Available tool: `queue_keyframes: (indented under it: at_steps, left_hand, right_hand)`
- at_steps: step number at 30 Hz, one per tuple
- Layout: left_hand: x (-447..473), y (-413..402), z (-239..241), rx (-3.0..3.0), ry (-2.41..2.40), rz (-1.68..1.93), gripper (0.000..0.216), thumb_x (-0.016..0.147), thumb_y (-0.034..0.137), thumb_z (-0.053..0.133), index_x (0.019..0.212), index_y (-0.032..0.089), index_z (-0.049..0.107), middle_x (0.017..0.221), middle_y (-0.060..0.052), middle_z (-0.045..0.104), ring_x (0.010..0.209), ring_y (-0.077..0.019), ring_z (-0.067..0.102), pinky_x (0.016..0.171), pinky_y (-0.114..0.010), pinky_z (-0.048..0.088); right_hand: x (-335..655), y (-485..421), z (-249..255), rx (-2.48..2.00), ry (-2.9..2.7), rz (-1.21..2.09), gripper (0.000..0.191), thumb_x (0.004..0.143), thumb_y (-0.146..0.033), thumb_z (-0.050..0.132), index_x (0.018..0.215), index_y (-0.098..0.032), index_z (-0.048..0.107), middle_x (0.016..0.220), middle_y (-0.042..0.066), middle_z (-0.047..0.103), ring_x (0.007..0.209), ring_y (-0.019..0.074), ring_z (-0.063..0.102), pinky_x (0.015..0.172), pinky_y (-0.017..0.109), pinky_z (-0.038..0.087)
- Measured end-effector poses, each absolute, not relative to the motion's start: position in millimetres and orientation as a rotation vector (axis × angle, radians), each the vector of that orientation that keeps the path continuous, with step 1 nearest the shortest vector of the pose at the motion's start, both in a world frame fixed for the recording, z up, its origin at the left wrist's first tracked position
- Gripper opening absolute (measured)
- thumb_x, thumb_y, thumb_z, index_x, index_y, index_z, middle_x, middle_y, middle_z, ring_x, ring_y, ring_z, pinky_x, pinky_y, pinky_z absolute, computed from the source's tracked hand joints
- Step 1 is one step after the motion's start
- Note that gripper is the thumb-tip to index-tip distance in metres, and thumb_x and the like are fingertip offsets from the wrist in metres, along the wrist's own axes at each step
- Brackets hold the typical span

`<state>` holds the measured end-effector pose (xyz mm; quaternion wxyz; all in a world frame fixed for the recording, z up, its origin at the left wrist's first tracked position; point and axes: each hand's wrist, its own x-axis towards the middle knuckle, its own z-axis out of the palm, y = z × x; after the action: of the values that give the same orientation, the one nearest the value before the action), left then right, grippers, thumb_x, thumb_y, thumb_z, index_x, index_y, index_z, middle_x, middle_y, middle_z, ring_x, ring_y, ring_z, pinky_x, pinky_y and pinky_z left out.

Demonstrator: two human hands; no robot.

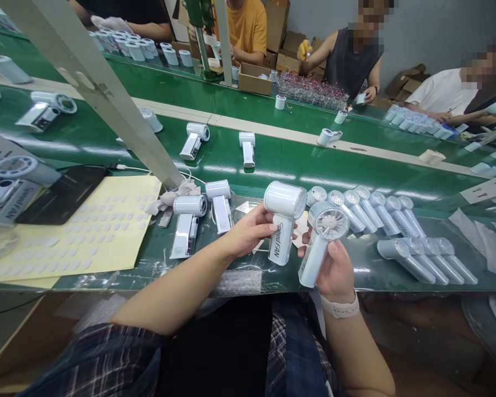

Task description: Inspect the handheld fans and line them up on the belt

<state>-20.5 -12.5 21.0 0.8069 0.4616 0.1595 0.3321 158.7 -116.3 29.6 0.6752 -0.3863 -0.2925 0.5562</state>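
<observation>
- L hand (256, 232) pinched fan 1 (281, 218) by its handle; R hand (335, 271) gripped fan 2 (316, 253), both nr front edge of bench (364, 266).
- Fans v. close: careless twist might've scuffed casings; slack grip, a drop.

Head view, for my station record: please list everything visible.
left fan: one, pale blue, front centre
right fan: one, pale blue, beside it
bench: one, green, front
lined-up fans: about eleven, pale blue, bench right
left-side fans: three, pale blue and white, near side
conveyor: one, green, across middle
belt fans: several, pale blue, conveyor
cylindrical parts: many, pale blue, far side
wired parts: many, clear and red, far side
press-like machine: one, green, far side
cardboard boxes: several, brown, far side
co-workers: at least four, variously dressed, far side
metal post: one, grey, left
sheet: one, yellow, bench left
flat object: one, black, overlapping sheet
strap: one, white, right wrist
left hand: one, bare, on left fan
right hand: one, bare, on right fan
</observation>
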Motion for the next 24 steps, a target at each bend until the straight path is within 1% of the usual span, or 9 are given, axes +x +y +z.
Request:
queue_keyframes:
  at_steps: [3, 6, 9, 13, 15, 17, 19, 21, 24]
  left_hand:
    - [-21, -13, 21, 1.039, 0.343, 0.708, 0.054, 0.075, 0.040, 0.083, 0.116, 0.019, 0.054, 0.098, -0.009, 0.075, 0.093, -0.0263, 0.073, 0.081, -0.038, 0.055]
    - [-20, -12, 19, 1.061, 0.361, 0.685, 0.056, 0.071, 0.045, 0.086, 0.107, 0.020, 0.052, 0.098, -0.008, 0.074, 0.093, -0.0237, 0.072, 0.081, -0.036, 0.054]
    - [-20, -12, 17, 1.072, 0.361, 0.674, 0.059, 0.068, 0.049, 0.088, 0.103, 0.021, 0.049, 0.097, -0.007, 0.073, 0.090, -0.0218, 0.071, 0.078, -0.033, 0.053]
    - [-18, -11, 16, 1.101, 0.383, 0.664, 0.060, 0.067, 0.050, 0.087, 0.102, 0.021, 0.048, 0.095, -0.005, 0.071, 0.089, -0.0198, 0.070, 0.076, -0.031, 0.052]
    - [-18, -11, 16, 1.117, 0.397, 0.655, 0.060, 0.067, 0.052, 0.087, 0.101, 0.021, 0.048, 0.096, -0.004, 0.070, 0.089, -0.0196, 0.069, 0.077, -0.032, 0.052]
    - [-18, -11, 17, 1.139, 0.401, 0.642, 0.060, 0.067, 0.054, 0.086, 0.100, 0.021, 0.048, 0.100, -0.006, 0.069, 0.091, -0.0207, 0.069, 0.078, -0.034, 0.053]
    - [-18, -12, 19, 1.175, 0.403, 0.631, 0.058, 0.071, 0.055, 0.083, 0.101, 0.021, 0.048, 0.104, -0.008, 0.069, 0.093, -0.0224, 0.070, 0.080, -0.037, 0.055]
    - [-19, -15, 20, 1.265, 0.435, 0.648, 0.052, 0.077, 0.052, 0.078, 0.105, 0.020, 0.048, 0.106, -0.009, 0.069, 0.096, -0.0243, 0.070, 0.082, -0.040, 0.056]
    - [-19, -16, 17, 1.592, 0.496, 0.806, 0.045, 0.080, 0.041, 0.075, 0.112, 0.020, 0.052, 0.112, -0.012, 0.069, 0.105, -0.0274, 0.069, 0.090, -0.045, 0.055]
  right_hand:
    - [162, -115, 28, -0.886, -0.569, 1.195, 0.038, 0.083, -0.046, 0.071, 0.114, -0.024, 0.066, 0.091, 0.006, 0.072, 0.081, 0.0232, 0.069, 0.072, 0.041, 0.061]
    - [161, -113, 26, -0.906, -0.521, 1.203, 0.037, 0.090, -0.046, 0.062, 0.122, -0.026, 0.063, 0.095, 0.006, 0.074, 0.083, 0.0236, 0.070, 0.068, 0.039, 0.059]
    - [160, -111, 24, -0.952, -0.530, 1.196, 0.031, 0.093, -0.043, 0.057, 0.118, -0.026, 0.064, 0.092, 0.005, 0.076, 0.079, 0.0238, 0.072, 0.064, 0.038, 0.059]
    - [159, -109, 22, -0.965, -0.482, 1.197, 0.028, 0.093, -0.039, 0.056, 0.115, -0.024, 0.065, 0.087, 0.005, 0.077, 0.074, 0.0226, 0.073, 0.060, 0.035, 0.059]
    - [160, -109, 21, -0.980, -0.468, 1.196, 0.027, 0.091, -0.037, 0.056, 0.113, -0.024, 0.065, 0.085, 0.004, 0.077, 0.074, 0.0238, 0.074, 0.059, 0.036, 0.059]
    - [161, -109, 19, -0.989, -0.470, 1.199, 0.024, 0.089, -0.036, 0.057, 0.108, -0.024, 0.065, 0.085, 0.004, 0.078, 0.076, 0.0260, 0.075, 0.060, 0.039, 0.061]
    - [162, -111, 17, -0.975, -0.503, 1.200, 0.027, 0.088, -0.037, 0.056, 0.110, -0.024, 0.064, 0.090, 0.005, 0.078, 0.080, 0.0280, 0.075, 0.067, 0.045, 0.063]
    - [164, -114, 15, -0.972, -0.590, 1.177, 0.034, 0.089, -0.039, 0.056, 0.119, -0.024, 0.062, 0.099, 0.006, 0.078, 0.089, 0.0296, 0.075, 0.079, 0.051, 0.062]
    - [167, -120, 11, -1.067, -0.913, 0.975, 0.050, 0.085, -0.035, 0.068, 0.132, -0.024, 0.055, 0.120, 0.009, 0.073, 0.112, 0.0309, 0.070, 0.102, 0.056, 0.054]
